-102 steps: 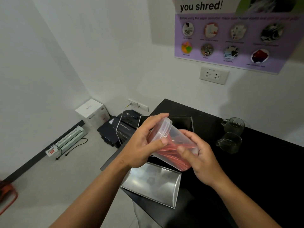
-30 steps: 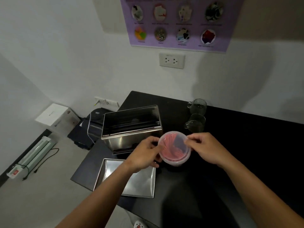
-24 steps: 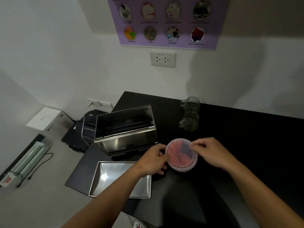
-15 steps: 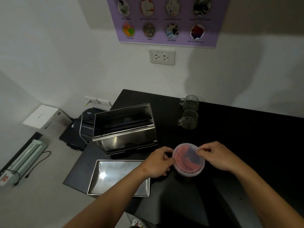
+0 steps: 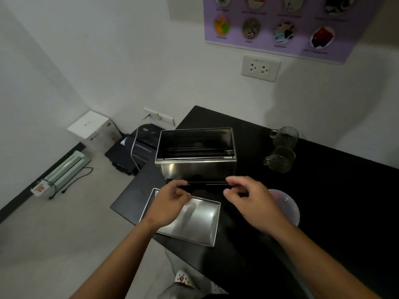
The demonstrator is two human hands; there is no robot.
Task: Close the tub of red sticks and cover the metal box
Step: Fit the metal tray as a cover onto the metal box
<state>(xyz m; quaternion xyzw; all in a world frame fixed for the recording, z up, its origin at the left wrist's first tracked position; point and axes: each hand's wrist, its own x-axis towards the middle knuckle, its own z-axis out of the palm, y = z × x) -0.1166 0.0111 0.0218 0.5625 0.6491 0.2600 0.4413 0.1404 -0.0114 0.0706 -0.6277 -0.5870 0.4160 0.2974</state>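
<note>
Steel metal box [image 5: 195, 160] stands uncovered on the black counter [image 5: 345, 212]; its lid [image 5: 194, 221] lies in front; lidded tub [image 5: 287, 207] behind right hand [image 5: 252, 203]; left hand [image 5: 170, 203], both half-open, empty.

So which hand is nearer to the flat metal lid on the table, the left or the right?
Left. The left hand hovers directly over the metal lid, covering its left part. The right hand is off the lid's right edge, in front of the tub.

Dim, soft indoor light; glare on metal lid [image 5: 194, 216]; wide-angle bending at edges; slight motion blur.
</note>
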